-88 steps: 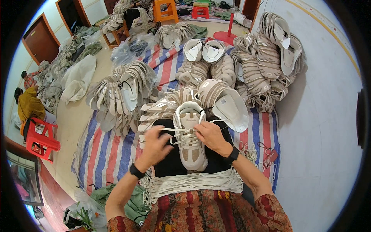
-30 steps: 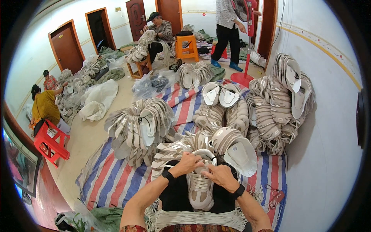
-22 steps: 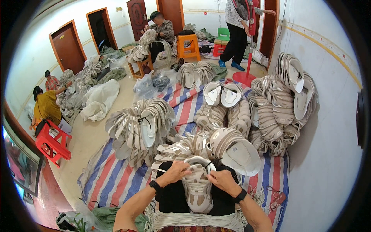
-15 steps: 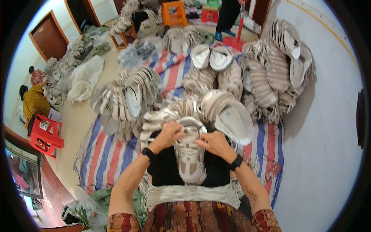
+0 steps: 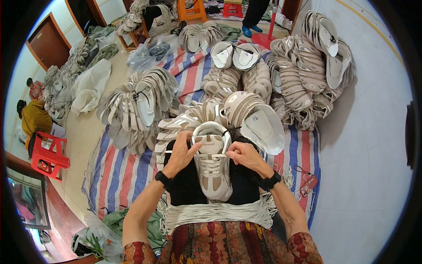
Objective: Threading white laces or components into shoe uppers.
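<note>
A beige and white shoe upper lies on my black-clad lap, toe toward me, its laces threaded across the front. My left hand grips the left side of its collar, the thumb against the edge by the tongue. On the right side, my right hand is closed in a pinch on a white shoelace near the top eyelets. A thick bundle of loose white laces lies across my lap, nearest my body. Just beyond the upper, a row of nested shoe uppers curves round to the right.
Stacks of tied uppers stand at left, far centre and right, on a striped tarp. A red stool and people are at far left. A small red object with a strap lies right.
The view has shifted slightly. My left hand has dropped from above the tongue to the collar's left side, uncovering the tongue. My right hand has closed from spread fingers into a pinch.
</note>
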A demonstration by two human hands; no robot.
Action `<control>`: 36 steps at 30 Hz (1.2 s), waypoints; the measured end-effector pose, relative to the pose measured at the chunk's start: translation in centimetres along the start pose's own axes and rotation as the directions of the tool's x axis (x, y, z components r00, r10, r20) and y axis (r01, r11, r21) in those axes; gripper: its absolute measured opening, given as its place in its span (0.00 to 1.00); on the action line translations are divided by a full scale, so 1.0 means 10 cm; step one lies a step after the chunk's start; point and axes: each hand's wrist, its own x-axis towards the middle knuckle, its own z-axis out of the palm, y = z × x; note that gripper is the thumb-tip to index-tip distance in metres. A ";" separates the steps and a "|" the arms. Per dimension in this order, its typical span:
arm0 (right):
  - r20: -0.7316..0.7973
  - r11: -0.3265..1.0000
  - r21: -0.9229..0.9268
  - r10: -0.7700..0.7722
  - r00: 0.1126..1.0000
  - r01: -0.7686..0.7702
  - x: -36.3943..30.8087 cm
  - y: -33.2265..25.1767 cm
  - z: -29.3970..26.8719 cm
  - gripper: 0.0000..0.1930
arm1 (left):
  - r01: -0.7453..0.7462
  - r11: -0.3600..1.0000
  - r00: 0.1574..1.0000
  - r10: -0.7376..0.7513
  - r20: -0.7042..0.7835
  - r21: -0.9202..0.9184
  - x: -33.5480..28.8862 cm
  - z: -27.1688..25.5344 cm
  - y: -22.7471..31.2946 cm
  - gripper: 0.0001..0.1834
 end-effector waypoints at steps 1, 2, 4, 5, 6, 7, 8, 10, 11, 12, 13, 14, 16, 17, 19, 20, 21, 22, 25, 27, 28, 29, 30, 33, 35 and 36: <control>0.013 0.993 -0.121 0.009 1.000 -0.007 0.00 0.00 0.00 0.09 | 0.203 0.978 0.974 -0.197 0.113 -0.043 -0.02 -0.04 0.05 0.23; 0.010 0.992 -0.124 0.008 1.000 -0.007 0.00 0.00 0.00 0.09 | 0.400 0.914 0.897 -0.377 0.232 -0.062 -0.05 -0.06 0.07 0.24; 0.053 0.951 -0.265 -0.147 0.988 0.156 0.00 -0.07 0.05 0.10 | 0.243 0.969 0.959 -0.247 0.139 0.043 -0.10 -0.11 0.03 0.19; 0.047 0.946 -0.284 -0.151 0.987 0.158 -0.02 -0.11 0.06 0.11 | 0.253 0.965 0.936 -0.264 0.233 0.074 -0.12 -0.14 0.01 0.16; 0.050 0.945 -0.284 -0.152 0.987 0.160 0.00 -0.09 0.07 0.11 | 0.260 0.959 0.904 -0.281 0.323 0.108 -0.14 -0.19 0.03 0.15; 0.037 0.953 -0.260 -0.153 0.988 0.157 0.02 -0.06 0.09 0.11 | 0.261 0.959 0.904 -0.283 0.321 0.109 -0.16 -0.21 0.00 0.15; 0.023 0.959 -0.237 -0.152 0.988 0.154 0.03 -0.04 0.10 0.11 | 0.311 0.950 0.894 -0.292 0.339 -0.001 -0.18 -0.22 -0.05 0.15; -0.004 0.957 -0.246 -0.159 0.987 0.153 0.02 -0.06 0.11 0.10 | 0.355 0.928 0.887 -0.295 0.355 -0.116 -0.18 -0.27 -0.10 0.16; -0.032 0.956 -0.252 -0.165 0.986 0.152 0.02 -0.07 0.12 0.10 | 0.328 0.940 0.910 -0.287 0.300 -0.097 -0.20 -0.32 -0.11 0.15; -0.033 0.955 -0.256 -0.166 0.986 0.152 0.01 -0.06 0.11 0.10 | 0.301 0.950 0.930 -0.274 0.246 -0.077 -0.21 -0.36 -0.11 0.14; -0.051 0.952 -0.282 -0.142 0.989 0.122 0.01 -0.04 0.09 0.10 | 0.291 0.952 0.939 -0.265 0.220 -0.093 -0.23 -0.40 -0.11 0.12; -0.069 0.948 -0.306 -0.118 0.991 0.091 0.01 -0.04 0.07 0.10 | 0.288 0.953 0.940 -0.262 0.219 -0.096 -0.23 -0.39 -0.09 0.12; -0.019 0.973 -0.227 -0.051 0.999 0.045 0.01 -0.16 0.14 0.10 | 0.269 0.962 0.932 -0.249 0.262 -0.043 -0.27 -0.39 -0.04 0.11; 0.031 0.989 -0.149 0.013 0.999 -0.008 0.01 -0.20 0.16 0.10 | 0.273 0.961 0.932 -0.254 0.260 -0.041 -0.30 -0.39 -0.05 0.11; 0.008 0.973 -0.209 -0.102 0.995 0.101 0.03 -0.12 0.16 0.10 | 0.422 0.905 0.841 -0.369 0.395 -0.054 -0.30 -0.38 -0.06 0.10; -0.008 0.941 -0.268 -0.216 0.976 0.206 0.03 -0.09 0.15 0.11 | 0.421 0.906 0.842 -0.367 0.394 -0.055 -0.30 -0.40 -0.06 0.10; -0.008 0.942 -0.266 -0.214 0.977 0.204 0.02 -0.09 0.14 0.11 | 0.337 0.940 0.886 -0.298 0.355 -0.054 -0.32 -0.44 -0.09 0.10; -0.015 0.941 -0.278 -0.204 0.979 0.191 0.02 -0.10 0.13 0.11 | 0.251 0.967 0.922 -0.224 0.316 -0.048 -0.35 -0.49 -0.12 0.09; -0.030 0.913 -0.346 -0.240 0.970 0.215 -0.11 -0.19 0.08 0.10 | 0.229 0.972 0.939 -0.206 0.275 -0.056 -0.45 -0.66 -0.23 0.09; -0.047 0.883 -0.440 -0.206 0.977 0.164 -0.21 -0.20 -0.10 0.10 | 0.266 0.963 0.938 -0.246 0.243 -0.053 -0.59 -0.85 -0.36 0.09; -0.053 0.882 -0.443 -0.209 0.977 0.164 -0.23 -0.20 -0.18 0.10 | 0.335 0.940 0.920 -0.311 0.240 -0.066 -0.68 -0.95 -0.47 0.09; -0.010 0.888 -0.428 -0.191 0.982 0.168 -0.24 -0.20 -0.24 0.10 | 0.393 0.918 0.862 -0.387 0.328 0.050 -0.75 -1.08 -0.60 0.09; 0.031 0.894 -0.415 -0.173 0.985 0.170 -0.26 -0.21 -0.25 0.11 | 0.389 0.920 0.861 -0.382 0.334 0.050 -0.76 -1.07 -0.57 0.09; 0.104 0.952 -0.260 -0.140 0.985 0.162 -0.18 -0.32 -0.06 0.08 | -0.021 0.968 0.992 -0.012 0.129 0.249 -0.76 -0.89 -0.46 0.31; 0.149 0.974 -0.215 -0.036 0.988 0.068 -0.12 -0.29 -0.05 0.09 | -0.051 0.984 0.998 0.045 0.044 0.169 -0.48 -0.59 -0.08 0.33; 0.146 0.975 -0.214 -0.036 0.989 0.067 -0.09 -0.26 -0.01 0.09 | -0.081 0.986 0.996 0.076 0.040 0.145 -0.40 -0.43 0.02 0.32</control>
